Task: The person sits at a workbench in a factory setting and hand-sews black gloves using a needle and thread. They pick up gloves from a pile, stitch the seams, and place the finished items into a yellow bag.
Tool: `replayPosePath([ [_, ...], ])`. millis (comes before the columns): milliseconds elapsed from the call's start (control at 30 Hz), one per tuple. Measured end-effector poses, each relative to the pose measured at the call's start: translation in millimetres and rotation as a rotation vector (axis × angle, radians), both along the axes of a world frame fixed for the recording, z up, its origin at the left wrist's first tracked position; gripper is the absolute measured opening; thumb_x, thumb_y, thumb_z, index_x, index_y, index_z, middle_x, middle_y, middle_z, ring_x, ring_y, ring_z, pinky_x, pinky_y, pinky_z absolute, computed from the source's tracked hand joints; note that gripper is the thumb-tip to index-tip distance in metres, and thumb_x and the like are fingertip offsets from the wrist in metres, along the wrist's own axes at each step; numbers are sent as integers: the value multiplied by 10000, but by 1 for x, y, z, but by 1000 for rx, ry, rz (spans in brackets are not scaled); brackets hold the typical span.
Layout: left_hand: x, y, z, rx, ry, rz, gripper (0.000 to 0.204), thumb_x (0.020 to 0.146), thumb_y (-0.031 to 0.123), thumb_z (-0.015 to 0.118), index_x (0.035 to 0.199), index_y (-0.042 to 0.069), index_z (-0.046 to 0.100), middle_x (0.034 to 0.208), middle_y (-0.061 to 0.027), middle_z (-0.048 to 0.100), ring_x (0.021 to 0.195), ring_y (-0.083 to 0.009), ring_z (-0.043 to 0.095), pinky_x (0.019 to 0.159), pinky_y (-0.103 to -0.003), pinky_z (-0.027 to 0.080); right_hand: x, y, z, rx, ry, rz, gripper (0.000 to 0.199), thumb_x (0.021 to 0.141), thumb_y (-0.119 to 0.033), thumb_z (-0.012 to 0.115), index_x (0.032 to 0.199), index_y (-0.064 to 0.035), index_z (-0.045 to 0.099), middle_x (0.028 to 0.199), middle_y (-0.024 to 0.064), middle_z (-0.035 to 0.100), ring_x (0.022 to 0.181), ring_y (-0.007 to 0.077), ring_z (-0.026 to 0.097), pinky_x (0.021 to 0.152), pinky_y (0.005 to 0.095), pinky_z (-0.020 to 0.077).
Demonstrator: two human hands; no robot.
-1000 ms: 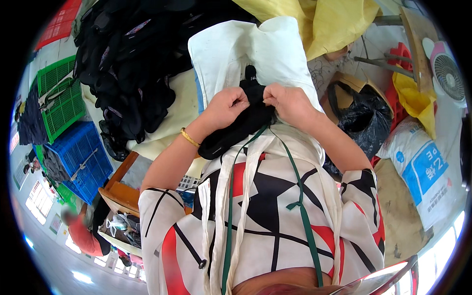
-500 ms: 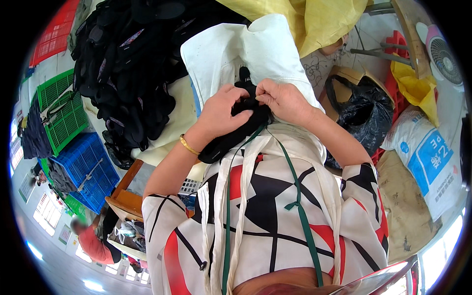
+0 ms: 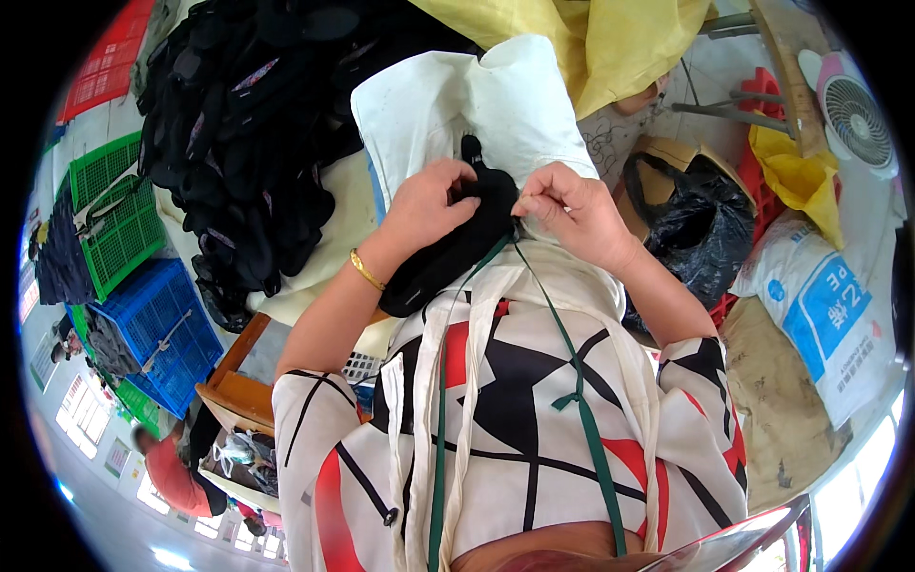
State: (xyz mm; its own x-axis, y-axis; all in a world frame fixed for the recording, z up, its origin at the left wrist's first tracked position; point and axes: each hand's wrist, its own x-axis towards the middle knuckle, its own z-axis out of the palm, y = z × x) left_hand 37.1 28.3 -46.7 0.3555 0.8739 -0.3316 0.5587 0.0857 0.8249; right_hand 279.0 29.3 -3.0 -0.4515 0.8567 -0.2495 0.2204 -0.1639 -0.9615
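Observation:
A black shoe-shaped cloth piece (image 3: 440, 250) lies slantwise across my lap, over white cloth (image 3: 529, 105). My left hand (image 3: 434, 202) is closed on its upper left edge, thumb on top and fingers curled around it. My right hand (image 3: 572, 212) is just off the piece's right edge, with thumb and forefinger pinched together. Whatever lies in that pinch is too small to make out. A narrow black tip (image 3: 471, 148) sticks up beyond the piece, on the white cloth.
At the left is a large heap of similar black pieces (image 3: 238, 143). Green (image 3: 114, 205) and blue crates (image 3: 167, 324) stand beyond it. A black plastic bag (image 3: 701, 219) sits in a cardboard box at the right, near a white sack (image 3: 810, 305) and a fan (image 3: 855, 114). Yellow sheeting (image 3: 629, 48) lies ahead.
My right hand has moved right and slightly down, away from my left hand, still pinched. More of the black piece now shows between the hands. My left hand stays on it.

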Motion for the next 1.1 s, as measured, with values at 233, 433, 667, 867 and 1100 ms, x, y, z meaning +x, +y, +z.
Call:
replayPosePath([
  [233,13,4,53,-9,-322,-257,194,859,165,694,1001,46,639,895,-49,583,673,-159,504,620,-287,438,-13,6,7,-129,212,-103,70,958,-84,610,997,-29,593,841,9,677,679,42,571,617,207,490],
  [433,9,-24,60,180,-38,-428,135,857,181,687,802,67,640,793,-71,615,789,-267,581,689,-357,500,3,-9,-15,-429,-150,-3,226,953,-208,588,967,14,628,776,75,672,625,111,643,597,263,519],
  [667,10,-29,52,458,-38,-467,98,776,126,751,790,86,663,782,-51,642,852,-293,598,762,-358,515,-15,-25,-43,-557,-245,99,313,866,-151,615,1092,65,607,834,156,682,575,189,667,525,309,537],
  [867,0,-26,46,265,-127,-349,83,789,97,742,776,40,683,1055,-83,681,1188,-324,552,958,-393,469,-13,-26,-43,-678,-154,79,386,843,-132,630,1179,44,557,802,91,635,534,142,593,482,265,493],
  [1100,-12,-28,42,-79,-350,-161,81,841,96,714,831,15,717,1282,-131,598,1312,-328,486,1048,-386,400,55,-34,-37,-814,221,143,222,878,-113,634,1070,-26,565,795,-2,582,713,39,557,584,176,437],
])
